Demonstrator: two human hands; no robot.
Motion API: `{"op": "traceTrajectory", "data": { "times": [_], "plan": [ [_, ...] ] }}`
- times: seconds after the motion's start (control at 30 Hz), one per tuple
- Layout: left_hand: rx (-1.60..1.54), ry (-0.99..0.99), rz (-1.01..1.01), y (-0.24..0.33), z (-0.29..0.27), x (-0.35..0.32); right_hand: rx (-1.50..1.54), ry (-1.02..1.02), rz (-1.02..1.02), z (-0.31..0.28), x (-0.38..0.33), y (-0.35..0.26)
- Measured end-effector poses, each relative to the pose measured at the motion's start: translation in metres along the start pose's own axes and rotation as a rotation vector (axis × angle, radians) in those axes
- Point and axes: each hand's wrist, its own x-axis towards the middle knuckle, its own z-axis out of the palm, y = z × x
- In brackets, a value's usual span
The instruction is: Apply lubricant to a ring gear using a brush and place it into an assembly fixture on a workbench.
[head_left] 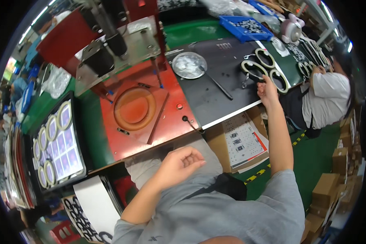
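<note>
My right hand (pixel 268 92) reaches out over the dark mat at the right, its fingers closed on the edge of a cream-and-black ring (pixel 243 65) that has a small metal clip hanging from it. Two more such rings (pixel 271 63) lie beside it near the mat's edge. Above my lap, my left hand (pixel 182 163) is loosely curled, thumb apart from the fingers, holding nothing. In front of it stands a red press (pixel 171 99) with a round orange-brown ring-shaped fixture (pixel 120 107) on its bed.
A round dish of white material (pixel 187 65) and a dark-handled tool (pixel 219 87) sit on the mat. Farther back is a blue tray (pixel 236 29) of small parts. A black tray (pixel 79 140) with several rings stands at left. Another person (pixel 327 95) works at right.
</note>
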Motion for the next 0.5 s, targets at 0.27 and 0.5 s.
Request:
{"op": "traceTrajectory", "data": {
  "times": [0.27, 0.5],
  "plan": [
    [0.003, 0.165, -0.042, -0.057, -0.021, -0.055, -0.365, -0.064, -0.138, 0.010, 0.083, 0.013],
    [-0.140, 0.478, -0.170, -0.117, -0.057, -0.133, -0.432, -0.133, -0.270, 0.005, 0.056, 0.005]
  ]
}}
